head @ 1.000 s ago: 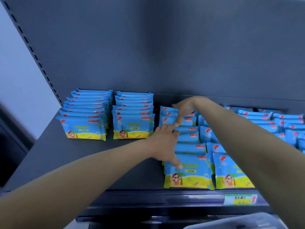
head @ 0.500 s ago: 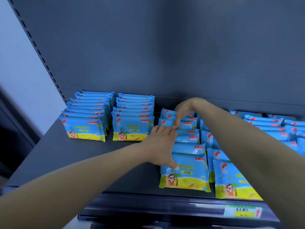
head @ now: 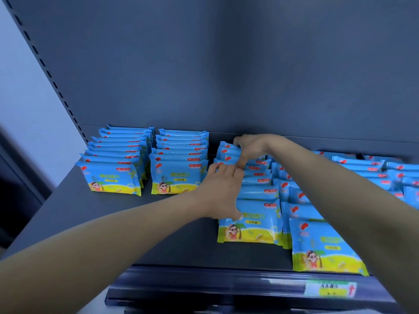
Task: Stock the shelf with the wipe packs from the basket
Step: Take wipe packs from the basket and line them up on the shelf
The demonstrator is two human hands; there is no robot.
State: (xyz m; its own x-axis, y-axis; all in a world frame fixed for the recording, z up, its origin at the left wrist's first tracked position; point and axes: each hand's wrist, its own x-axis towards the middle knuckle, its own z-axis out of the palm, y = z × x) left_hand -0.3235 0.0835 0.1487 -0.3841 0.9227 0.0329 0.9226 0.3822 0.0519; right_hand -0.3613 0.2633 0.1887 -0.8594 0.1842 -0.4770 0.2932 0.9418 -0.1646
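Head view: left hand [head: 221, 191] and right hand [head: 250, 149], arms outstretched, both gripping wipe packs [head: 254, 196].

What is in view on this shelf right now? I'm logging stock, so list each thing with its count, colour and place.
blue-and-yellow plastic wipe packs: dozens, exact count unclear, standing in front-to-back rows; two tidy rows at left, looser rows from centre to right
dark grey metal shelf: one, under the packs
grey back panel: one, behind the rows
green-and-yellow price label: one, on the shelf's front rail, lower right
left hand: one, on the centre row's left side
right hand: one, at that row's back end
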